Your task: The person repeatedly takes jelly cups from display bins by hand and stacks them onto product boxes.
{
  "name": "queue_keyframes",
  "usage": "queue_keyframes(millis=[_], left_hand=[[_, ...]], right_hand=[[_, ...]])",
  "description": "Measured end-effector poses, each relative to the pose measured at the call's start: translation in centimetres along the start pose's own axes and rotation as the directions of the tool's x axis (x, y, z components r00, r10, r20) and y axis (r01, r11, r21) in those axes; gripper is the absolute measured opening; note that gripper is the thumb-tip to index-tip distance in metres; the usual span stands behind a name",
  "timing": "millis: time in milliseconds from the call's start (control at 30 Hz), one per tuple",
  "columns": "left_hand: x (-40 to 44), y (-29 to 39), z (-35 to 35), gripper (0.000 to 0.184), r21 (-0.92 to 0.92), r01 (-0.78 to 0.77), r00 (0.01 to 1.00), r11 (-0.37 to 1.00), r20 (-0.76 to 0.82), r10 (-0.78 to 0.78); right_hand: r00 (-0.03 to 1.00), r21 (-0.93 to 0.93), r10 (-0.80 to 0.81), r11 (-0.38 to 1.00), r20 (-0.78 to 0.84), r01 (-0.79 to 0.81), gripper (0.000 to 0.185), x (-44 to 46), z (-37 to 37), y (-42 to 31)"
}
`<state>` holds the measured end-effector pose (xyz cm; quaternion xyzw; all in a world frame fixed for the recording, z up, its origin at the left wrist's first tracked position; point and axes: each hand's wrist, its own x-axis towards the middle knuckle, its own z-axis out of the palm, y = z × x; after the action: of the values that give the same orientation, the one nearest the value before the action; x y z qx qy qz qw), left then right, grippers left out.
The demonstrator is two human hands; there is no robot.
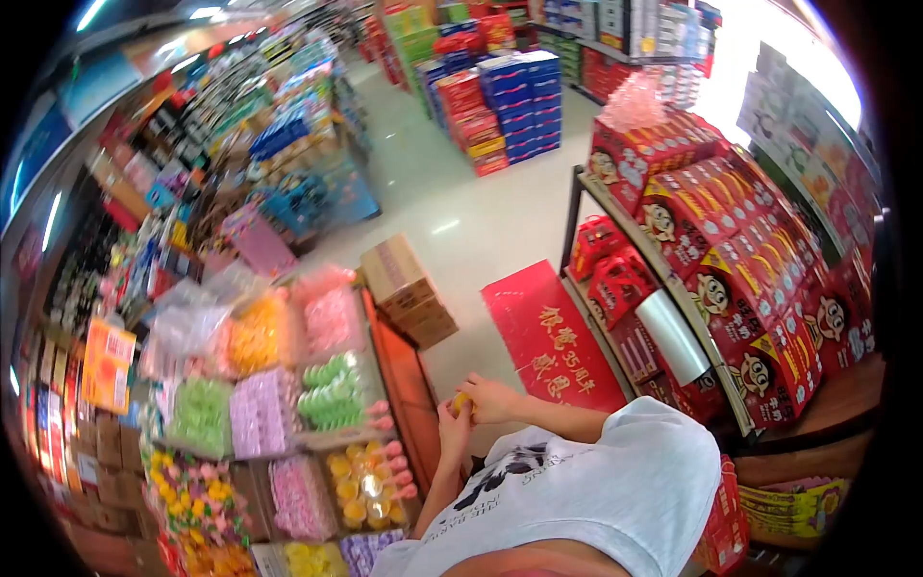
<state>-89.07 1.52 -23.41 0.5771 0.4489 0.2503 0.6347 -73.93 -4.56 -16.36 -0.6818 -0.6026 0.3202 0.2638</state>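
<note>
In front of my white T-shirt, my left hand (453,426) and my right hand (492,399) meet beside the display counter. Between their fingers is a small yellow-orange item (463,405); its exact kind is too small to tell. Both hands are closed around it. To the left, a bin of round yellow cup-shaped sweets (361,489) stands nearest my left hand, with pink pieces (397,468) along its edge. Beyond it lie green swirled sweets (330,392) and purple-wrapped sweets (261,412).
A cardboard box (404,284) stands on the floor past the counter's orange side panel (397,370). A red printed mat (548,337) lies ahead. Red cartons (760,269) fill the rack at right. Blue cartons (521,106) stand stacked in the aisle.
</note>
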Motion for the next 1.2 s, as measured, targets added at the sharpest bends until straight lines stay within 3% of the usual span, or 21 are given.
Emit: queue_keyframes(millis=[67,167,233,300,367,533,633,733,800,833,933,1067,1133,1200], left_hand=[[1.3,1.9,4.9,0.045,0.058,0.001,0.998,0.998,0.069,-0.005],[3.2,3.4,11.7,0.043,-0.044,0.009,0.992,0.999,0.124,-0.003],[4.1,4.4,15.4,0.043,-0.050,0.019,0.973,0.999,0.232,-0.007],[4.7,5.1,19.0,0.043,-0.052,0.047,0.942,0.998,0.334,-0.027],[5.7,5.5,21.9,0.044,-0.008,-0.037,0.895,0.999,0.444,0.037],[7.4,7.1,27.1,0.050,0.187,-0.025,0.818,0.982,0.568,-0.088],[8.6,6.8,29.6,0.049,0.194,-0.067,0.804,0.979,0.592,-0.062],[9.9,8.3,32.6,0.049,0.246,0.015,0.749,0.969,0.639,-0.174],[11.9,7.9,34.8,0.049,0.161,-0.070,0.746,0.984,0.663,-0.056],[12.2,9.6,35.9,0.048,0.156,-0.045,0.738,0.987,0.671,-0.072],[15.9,11.3,38.6,0.049,0.065,-0.082,0.719,0.995,0.695,0.014],[22.1,12.7,41.7,0.048,0.061,-0.210,0.701,0.976,0.705,0.107],[23.3,16.2,43.4,0.048,0.061,-0.230,0.697,0.971,0.707,0.121],[24.8,18.3,45.3,0.050,-0.002,-0.293,0.674,0.956,0.709,0.208]], right_hand=[[0.996,0.024,0.025,0.999,-0.081,-0.024,0.074,-0.9,-2.7,3.6],[0.961,0.160,0.169,0.978,-0.218,-0.135,0.078,-3.4,-6.9,8.0],[0.883,0.216,0.313,0.944,-0.349,-0.249,0.076,-5.8,-10.1,9.7],[0.844,0.291,0.378,0.915,-0.380,-0.279,0.076,-8.8,-13.7,10.0],[0.797,0.336,0.398,0.905,-0.454,-0.261,0.069,-10.8,-15.6,11.4],[0.602,0.503,0.506,0.843,-0.618,-0.193,0.057,-12.9,-16.0,14.6],[0.503,0.478,0.527,0.846,-0.685,-0.235,0.057,-13.0,-15.9,16.4],[0.438,0.461,0.546,0.838,-0.715,-0.292,0.045,-12.4,-16.9,18.0],[0.379,0.447,0.533,0.845,-0.756,-0.296,0.045,-11.7,-18.3,18.9],[0.335,0.423,0.506,0.858,-0.794,-0.293,0.044,-11.3,-19.3,19.4],[0.353,0.364,0.457,0.882,-0.816,-0.300,0.048,-8.8,-22.9,21.8],[0.337,0.267,0.357,0.921,-0.871,-0.284,0.041,-4.9,-28.2,24.3],[0.347,0.314,0.406,0.904,-0.846,-0.291,0.041,-3.4,-32.0,23.2],[0.293,0.235,0.301,0.942,-0.907,-0.240,0.040,-2.1,-34.1,24.3]])
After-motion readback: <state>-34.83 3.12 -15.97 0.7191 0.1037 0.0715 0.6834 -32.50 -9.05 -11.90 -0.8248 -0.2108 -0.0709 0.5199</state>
